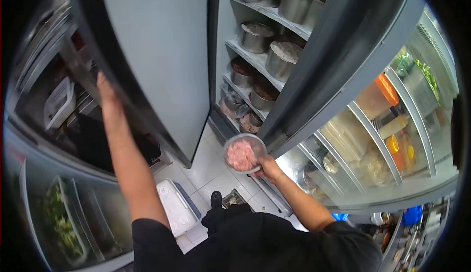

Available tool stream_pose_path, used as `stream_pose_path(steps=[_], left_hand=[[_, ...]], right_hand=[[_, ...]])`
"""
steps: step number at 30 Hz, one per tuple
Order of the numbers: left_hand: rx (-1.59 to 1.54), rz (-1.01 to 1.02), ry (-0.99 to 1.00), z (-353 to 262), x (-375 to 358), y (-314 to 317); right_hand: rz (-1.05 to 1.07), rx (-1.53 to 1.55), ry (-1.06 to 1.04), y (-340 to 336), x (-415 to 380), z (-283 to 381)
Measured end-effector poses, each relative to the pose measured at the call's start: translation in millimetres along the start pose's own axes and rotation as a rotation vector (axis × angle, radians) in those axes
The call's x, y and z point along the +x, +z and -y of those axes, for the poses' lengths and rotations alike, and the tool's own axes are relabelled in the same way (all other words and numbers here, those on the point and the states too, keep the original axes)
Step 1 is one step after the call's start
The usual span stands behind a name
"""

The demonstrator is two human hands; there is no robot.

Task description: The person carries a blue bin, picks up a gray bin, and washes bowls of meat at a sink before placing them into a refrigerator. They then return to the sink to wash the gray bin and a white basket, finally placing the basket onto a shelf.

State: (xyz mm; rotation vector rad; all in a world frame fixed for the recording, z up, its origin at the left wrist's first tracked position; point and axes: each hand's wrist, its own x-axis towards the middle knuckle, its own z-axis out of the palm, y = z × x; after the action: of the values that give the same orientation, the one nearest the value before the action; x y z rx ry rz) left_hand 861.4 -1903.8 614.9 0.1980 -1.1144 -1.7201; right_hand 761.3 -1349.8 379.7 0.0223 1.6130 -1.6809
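Note:
My right hand (267,169) grips the rim of a round clear container (260,147) with pink chopped meat (241,155) in it, held low before the open fridge. My left hand (105,89) is raised at the left, against the edge of the open grey fridge door (162,51); its fingers are partly hidden and blurred, so their grip is unclear. Inside the fridge, metal pots (282,61) stand on several shelves (260,63), some covered with plastic film, the lower ones with dark red contents.
A glass-door fridge (417,120) at the right holds an orange-lidded container (378,95) and greens (427,78). A white cooler box (175,208) sits on the tiled floor (198,166), near a floor drain (233,198). Green vegetables (64,223) show at lower left.

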Motion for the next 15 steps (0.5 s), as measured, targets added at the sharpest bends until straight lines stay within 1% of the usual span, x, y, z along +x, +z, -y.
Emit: stream_pose_path(steps=[1,2,3,5,7,8,9,11,13,15], left_hand=[[0.010,0.083,-0.034,-1.4,13.3,-24.2],[0.048,0.138,-0.025,-0.1,34.1,-57.2],[0.078,0.199,0.000,3.9,53.2,-74.7],[0.193,0.096,0.000,-4.1,61.2,-70.1],[0.091,0.049,-0.049,-15.5,61.1,-57.5],[0.058,0.087,-0.050,-16.2,66.1,-62.5],[0.026,0.124,-0.048,-15.2,73.4,-71.0],[0.139,0.223,0.052,-6.1,92.4,-95.8],[0.229,0.242,0.052,-17.3,87.4,-81.4],[0.205,0.242,0.051,-17.4,88.5,-77.5]], right_hand=[[0.016,0.001,-0.030,22.9,8.8,25.6],[0.014,0.022,-0.022,42.0,16.4,43.1],[0.015,0.042,-0.031,59.0,29.4,66.2],[0.036,0.058,-0.100,89.1,46.2,125.0],[0.076,0.056,-0.189,115.6,48.2,179.2],[0.110,0.062,-0.216,122.4,53.8,204.7],[0.118,0.082,-0.294,131.5,54.3,232.4],[0.138,0.121,-0.444,152.5,42.0,286.4],[0.130,0.177,-0.521,164.9,34.1,333.5],[0.108,0.259,-0.582,171.0,35.4,371.2]])
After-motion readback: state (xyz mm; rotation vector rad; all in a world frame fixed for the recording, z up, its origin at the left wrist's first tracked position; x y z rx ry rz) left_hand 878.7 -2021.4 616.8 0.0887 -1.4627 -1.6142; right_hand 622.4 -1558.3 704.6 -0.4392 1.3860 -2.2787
